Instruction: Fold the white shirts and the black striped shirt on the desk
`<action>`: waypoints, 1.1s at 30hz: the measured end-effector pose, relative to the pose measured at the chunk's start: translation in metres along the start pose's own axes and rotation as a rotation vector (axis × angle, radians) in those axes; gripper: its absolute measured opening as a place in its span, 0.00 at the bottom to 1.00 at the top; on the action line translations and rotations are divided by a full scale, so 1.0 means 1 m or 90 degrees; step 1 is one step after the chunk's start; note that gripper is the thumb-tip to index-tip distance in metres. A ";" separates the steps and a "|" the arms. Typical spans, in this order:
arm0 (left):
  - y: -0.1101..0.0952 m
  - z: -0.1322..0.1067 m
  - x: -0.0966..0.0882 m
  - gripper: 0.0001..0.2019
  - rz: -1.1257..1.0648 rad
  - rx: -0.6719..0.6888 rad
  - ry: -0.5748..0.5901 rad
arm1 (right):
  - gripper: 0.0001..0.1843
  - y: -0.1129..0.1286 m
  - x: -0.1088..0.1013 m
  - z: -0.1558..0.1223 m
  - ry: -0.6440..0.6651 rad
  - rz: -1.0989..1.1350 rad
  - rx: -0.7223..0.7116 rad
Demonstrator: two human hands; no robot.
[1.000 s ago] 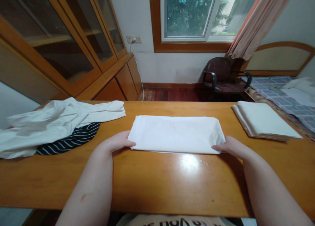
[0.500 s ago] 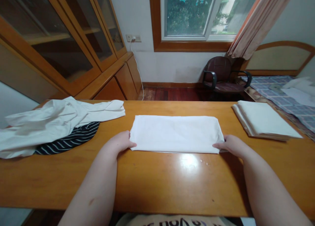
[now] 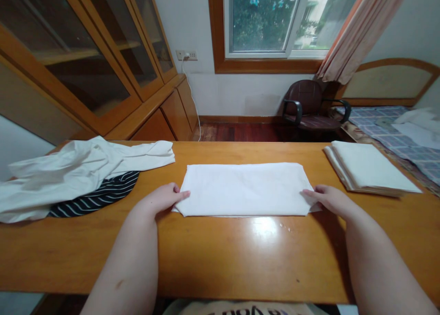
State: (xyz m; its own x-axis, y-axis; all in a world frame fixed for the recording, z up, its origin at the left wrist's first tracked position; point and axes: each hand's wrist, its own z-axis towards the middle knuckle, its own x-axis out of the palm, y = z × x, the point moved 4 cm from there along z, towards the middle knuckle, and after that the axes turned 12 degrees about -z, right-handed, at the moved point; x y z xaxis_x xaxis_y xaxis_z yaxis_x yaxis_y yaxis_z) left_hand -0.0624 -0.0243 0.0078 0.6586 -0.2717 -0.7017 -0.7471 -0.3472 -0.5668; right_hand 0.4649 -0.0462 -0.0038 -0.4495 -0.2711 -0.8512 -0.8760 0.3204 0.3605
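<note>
A white cloth (image 3: pixel 244 189), folded into a wide rectangle, lies flat on the wooden table in front of me. My left hand (image 3: pixel 169 197) pinches its left side, thumb on top and the other fingers curled at the edge. At the opposite end my right hand (image 3: pixel 323 198) grips the right side, its thumb also resting on the upper face. Small corners of a lower layer stick out at both near ends. Both hands' fingertips are partly hidden by the fabric.
On the table (image 3: pixel 240 260), a crumpled white garment (image 3: pixel 85 164) lies at the left over a black-and-white striped cloth (image 3: pixel 99 196). A stack of folded white cloths (image 3: pixel 371 166) sits at the right. Beyond are a glass-door cabinet (image 3: pixel 137 90), an office chair (image 3: pixel 305 104) and a bed (image 3: pixel 385 122).
The folded cloth has come slightly toward me, and its near corners now spread outward more. My hands have moved a little apart along its sides, still holding it.
</note>
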 end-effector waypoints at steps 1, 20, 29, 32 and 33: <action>-0.001 0.003 -0.003 0.23 -0.030 -0.004 -0.043 | 0.25 0.000 -0.002 0.002 -0.032 0.014 0.010; -0.023 0.066 0.012 0.15 -0.221 0.102 -0.334 | 0.21 0.043 -0.010 0.074 -0.351 0.059 0.039; -0.023 0.070 0.013 0.11 -0.174 0.124 -0.349 | 0.15 0.050 -0.003 0.070 -0.352 0.013 0.016; -0.025 0.064 0.009 0.14 -0.133 0.127 -0.340 | 0.16 0.047 -0.003 0.070 -0.343 -0.038 0.016; -0.026 0.060 0.005 0.16 -0.113 0.130 -0.351 | 0.17 0.047 -0.007 0.067 -0.370 -0.056 0.017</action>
State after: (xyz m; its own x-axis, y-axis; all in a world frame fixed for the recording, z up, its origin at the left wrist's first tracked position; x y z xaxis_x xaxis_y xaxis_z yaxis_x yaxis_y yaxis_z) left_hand -0.0445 0.0370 -0.0066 0.6713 0.2979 -0.6787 -0.6688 -0.1513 -0.7279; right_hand 0.4391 0.0312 -0.0063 -0.1988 0.2420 -0.9497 -0.8978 0.3436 0.2755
